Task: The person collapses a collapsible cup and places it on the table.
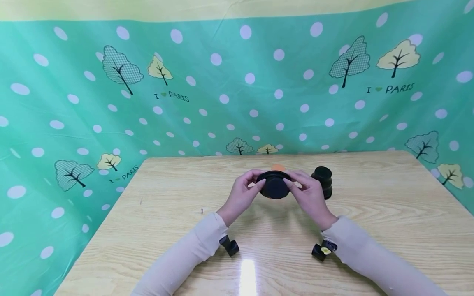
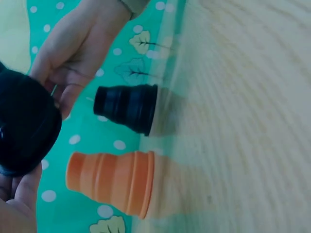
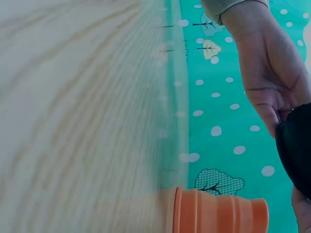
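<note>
Both hands hold a black collapsible cup (image 1: 275, 187) in the air over the table, squashed to a short, round shape with a wide rim. The left hand (image 1: 244, 193) pinches its left edge between thumb and fingers, and the right hand (image 1: 308, 196) pinches the right edge. In the left wrist view the cup (image 2: 29, 121) hides part of the fingers. Behind it an orange cup (image 2: 112, 182) with stepped rings stands upside down on the table, mostly hidden in the head view. A second black cup (image 1: 323, 181), likewise extended and upside down, stands just beyond the right hand.
The light wooden table (image 1: 166, 246) ends at a green dotted curtain (image 1: 207, 82) printed with trees. A tiny dark speck (image 1: 201, 211) lies left of the hands. A black wrist camera (image 1: 230, 246) hangs at the left sleeve, another wrist camera (image 1: 320, 251) at the right.
</note>
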A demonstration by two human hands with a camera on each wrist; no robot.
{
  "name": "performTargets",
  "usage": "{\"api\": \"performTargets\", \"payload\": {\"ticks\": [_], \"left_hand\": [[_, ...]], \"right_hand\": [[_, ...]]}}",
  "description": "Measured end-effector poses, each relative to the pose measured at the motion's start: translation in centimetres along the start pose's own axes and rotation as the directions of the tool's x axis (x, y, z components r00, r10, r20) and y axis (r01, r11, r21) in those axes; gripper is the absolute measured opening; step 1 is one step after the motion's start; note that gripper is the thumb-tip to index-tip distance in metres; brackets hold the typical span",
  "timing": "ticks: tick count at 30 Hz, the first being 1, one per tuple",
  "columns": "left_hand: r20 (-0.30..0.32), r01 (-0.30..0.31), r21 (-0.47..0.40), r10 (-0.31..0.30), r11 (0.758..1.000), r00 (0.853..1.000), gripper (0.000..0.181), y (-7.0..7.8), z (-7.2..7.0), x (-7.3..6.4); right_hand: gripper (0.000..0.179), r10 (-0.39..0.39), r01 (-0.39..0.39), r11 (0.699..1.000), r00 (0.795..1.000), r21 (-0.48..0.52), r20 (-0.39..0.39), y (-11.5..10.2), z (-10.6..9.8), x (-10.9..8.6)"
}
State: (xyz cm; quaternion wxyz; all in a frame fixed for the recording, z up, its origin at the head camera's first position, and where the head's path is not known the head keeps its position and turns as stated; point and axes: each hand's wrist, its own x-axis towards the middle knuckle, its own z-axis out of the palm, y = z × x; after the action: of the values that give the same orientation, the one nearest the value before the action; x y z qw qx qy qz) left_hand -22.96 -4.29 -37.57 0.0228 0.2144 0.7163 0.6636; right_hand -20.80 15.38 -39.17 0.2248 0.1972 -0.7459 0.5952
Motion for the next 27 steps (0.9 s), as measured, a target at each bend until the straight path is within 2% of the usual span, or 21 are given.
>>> {"api": "performTargets", "payload": {"ticks": [4,8,11,14,19,22,27], "left_hand": [[-0.039,0.024,0.009,-0.024,1.0,0.999,0.026,-1.2,-0.3,0.5],[-0.073,0.038,-0.012,-0.039,0.999,0.997,0.028,-1.3,-0.6,0.6],[-0.057,0.009,-0.002,-0.009,1.0,0.998,0.029,-1.2,-0.8,0.6],[0.005,-0.038,0.065,0.038,0.997,0.999,0.029,-0.9,-1.0,0.6],[0.103,-0.13,0.189,0.112,0.973,0.988,0.027,-0.4,-0.9,0.6],[0.119,-0.148,0.222,0.124,0.964,0.985,0.026,-0.2,-0.8,0.6],[0.104,-0.125,0.242,0.103,0.962,0.989,0.027,0.7,-0.5,0.3]], "right_hand": [[0.027,0.109,-0.11,0.994,0.991,0.013,0.076,0.9,-0.3,-0.1],[0.033,0.221,-0.233,0.972,0.957,0.043,0.19,1.4,-0.7,-0.2],[0.032,0.266,-0.284,0.958,0.931,0.038,0.251,1.6,-1.0,-0.1],[0.032,0.266,-0.279,0.96,0.924,0.009,0.275,1.4,-1.2,0.1],[0.032,0.238,-0.247,0.969,0.917,-0.014,0.32,0.1,-1.0,0.6],[0.03,0.247,-0.251,0.967,0.903,-0.034,0.35,-0.6,-0.7,0.9],[0.026,0.269,-0.272,0.961,0.883,-0.047,0.386,-1.2,-0.3,1.2]]}}
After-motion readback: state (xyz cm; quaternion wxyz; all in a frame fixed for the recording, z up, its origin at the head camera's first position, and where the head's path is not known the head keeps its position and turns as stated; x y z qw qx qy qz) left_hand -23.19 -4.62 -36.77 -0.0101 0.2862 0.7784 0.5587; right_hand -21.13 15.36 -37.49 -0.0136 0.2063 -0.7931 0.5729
